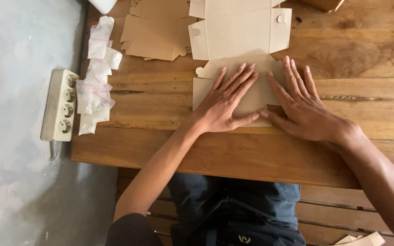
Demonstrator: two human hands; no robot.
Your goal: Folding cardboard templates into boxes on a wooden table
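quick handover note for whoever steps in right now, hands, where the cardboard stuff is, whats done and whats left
Left hand: flat, palm down, fingers spread on the brown cardboard box blank.
Right hand: flat beside it, pressing the same near panel; both hold nothing.
Things: blank lies open on the wooden table; stack of flat blanks further back left; small clear bags at the table's left edge; white power strip off the table's edge.
Done: near panel pressed down, seemingly along a fold.
Left: far panels and tabs lie unfolded; box not formed.
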